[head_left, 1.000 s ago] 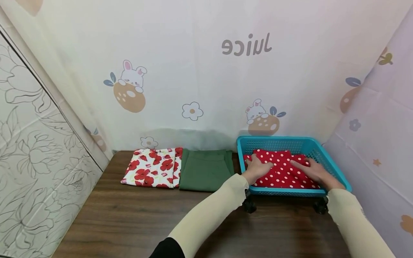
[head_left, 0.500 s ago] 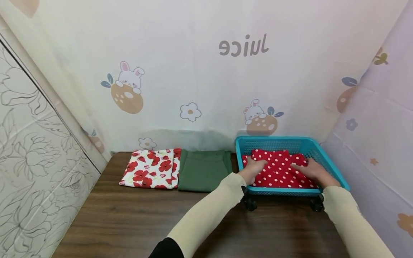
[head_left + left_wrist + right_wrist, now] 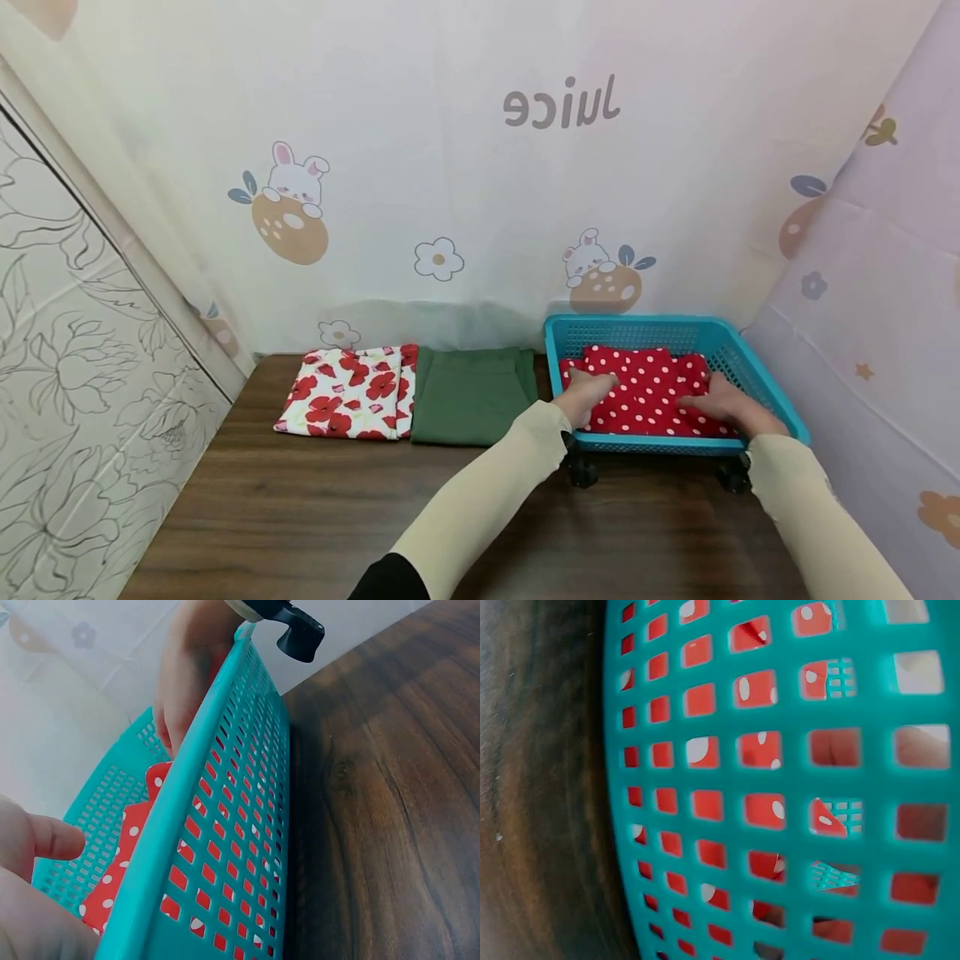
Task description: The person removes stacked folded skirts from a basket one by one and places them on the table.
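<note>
A folded red cloth with white dots point(image 3: 633, 392) lies in a blue-green plastic basket point(image 3: 622, 444) at the right of the table. My left hand point(image 3: 587, 396) reaches over the front rim to the cloth's left end, its thumb out straight above the cloth. At the right end is my right hand point(image 3: 731, 402), thumb towards the cloth, other fingers pointing down beside it. The fingers of both hands are mostly hidden, so I cannot tell whether they grip the cloth. In the left wrist view the left thumb point(image 3: 56, 838) stands over the basket, apart from the cloth.
To the basket's left lie a folded green cloth point(image 3: 472, 396) and a folded white cloth with red flowers point(image 3: 348, 396) on the dark wooden table point(image 3: 315, 508). A printed curtain point(image 3: 405, 167) hangs close behind. Black wheels point(image 3: 582, 472) show below the basket's front.
The right thumb has come down lower along the cloth, and the left hand has sunk slightly deeper at its end. The cloth and basket stay put; the view has shifted a little.
</note>
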The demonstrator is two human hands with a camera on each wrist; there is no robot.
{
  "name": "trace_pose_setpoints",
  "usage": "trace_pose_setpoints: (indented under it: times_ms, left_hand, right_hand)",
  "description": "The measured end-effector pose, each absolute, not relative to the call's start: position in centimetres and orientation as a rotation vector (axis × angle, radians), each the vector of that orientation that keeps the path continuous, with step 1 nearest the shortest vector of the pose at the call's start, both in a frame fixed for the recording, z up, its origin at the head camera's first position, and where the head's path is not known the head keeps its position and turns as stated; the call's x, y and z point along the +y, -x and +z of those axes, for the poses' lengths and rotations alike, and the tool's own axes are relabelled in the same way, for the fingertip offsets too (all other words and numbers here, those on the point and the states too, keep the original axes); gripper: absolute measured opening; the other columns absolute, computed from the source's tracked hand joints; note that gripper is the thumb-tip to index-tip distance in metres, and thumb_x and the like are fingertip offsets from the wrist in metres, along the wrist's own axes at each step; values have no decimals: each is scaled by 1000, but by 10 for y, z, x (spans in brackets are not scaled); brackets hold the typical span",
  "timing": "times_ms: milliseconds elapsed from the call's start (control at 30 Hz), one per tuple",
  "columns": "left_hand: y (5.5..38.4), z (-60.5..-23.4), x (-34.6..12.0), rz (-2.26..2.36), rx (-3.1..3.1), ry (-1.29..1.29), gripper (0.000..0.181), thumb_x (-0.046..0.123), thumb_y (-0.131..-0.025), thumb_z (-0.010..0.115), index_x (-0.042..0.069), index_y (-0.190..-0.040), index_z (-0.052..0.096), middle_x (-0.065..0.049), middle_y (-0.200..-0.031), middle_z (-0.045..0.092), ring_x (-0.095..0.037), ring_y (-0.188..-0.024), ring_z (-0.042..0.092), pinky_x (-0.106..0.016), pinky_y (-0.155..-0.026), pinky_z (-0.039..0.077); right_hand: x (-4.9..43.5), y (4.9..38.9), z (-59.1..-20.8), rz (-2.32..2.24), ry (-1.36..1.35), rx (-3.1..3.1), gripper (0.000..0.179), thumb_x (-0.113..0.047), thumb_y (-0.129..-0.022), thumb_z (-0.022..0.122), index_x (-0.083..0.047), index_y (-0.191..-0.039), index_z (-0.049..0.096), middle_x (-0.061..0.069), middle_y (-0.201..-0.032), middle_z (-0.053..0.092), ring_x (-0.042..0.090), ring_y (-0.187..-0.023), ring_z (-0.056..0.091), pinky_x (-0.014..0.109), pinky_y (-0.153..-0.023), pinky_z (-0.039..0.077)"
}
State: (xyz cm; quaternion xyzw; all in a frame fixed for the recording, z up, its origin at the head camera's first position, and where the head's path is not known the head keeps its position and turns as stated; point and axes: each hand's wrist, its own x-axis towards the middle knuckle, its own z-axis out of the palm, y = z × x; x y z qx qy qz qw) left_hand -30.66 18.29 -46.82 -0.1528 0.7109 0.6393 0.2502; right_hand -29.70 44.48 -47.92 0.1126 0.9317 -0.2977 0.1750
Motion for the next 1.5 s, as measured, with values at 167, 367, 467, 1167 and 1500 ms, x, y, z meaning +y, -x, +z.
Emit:
trace_pose_setpoints:
  times_ms: [167,367,467,1167,1500]
  left_hand:
    - [308,-469,182,1688,1970,356,102,18,-83,83,15,-161,17,-14,-136,45,-36,-128,44,-60,-106,48]
    - [308,-473,181,1603,2021,230,100,22,-84,83,14,-160,19,-13,-139,44,-34,-130,43,-59,-107,47]
    - [306,-473,182,1573,2037,177,103,24,-84,83,15,-161,17,-13,-141,44,-34,-130,43,-61,-109,45]
    - [303,-474,185,1721,1959,141,62,10,-84,82,18,-140,57,-10,-133,55,-30,-121,49,-53,-106,49]
    - [300,-475,186,1641,2039,44,44,3,-85,76,16,-127,71,-7,-122,61,-23,-106,52,-46,-95,55]
  right_hand:
    - [444,296,-482,-847,-284,2651,110,-35,-87,79,22,-146,5,47,-138,23,62,-127,28,69,-100,47]
    - [439,295,-481,-813,-268,2688,105,-34,-88,78,22,-145,9,46,-136,25,62,-127,29,69,-102,45]
    - [439,294,-482,-805,-265,2701,103,-32,-89,77,22,-145,9,47,-136,24,62,-128,28,70,-103,43]
    - [447,291,-482,-819,-114,2737,92,-36,-84,83,5,-150,32,44,-144,28,62,-126,30,68,-94,50]
    - [454,292,-477,-905,-122,2768,76,-20,-82,85,5,-144,48,44,-141,34,57,-120,37,41,-74,61]
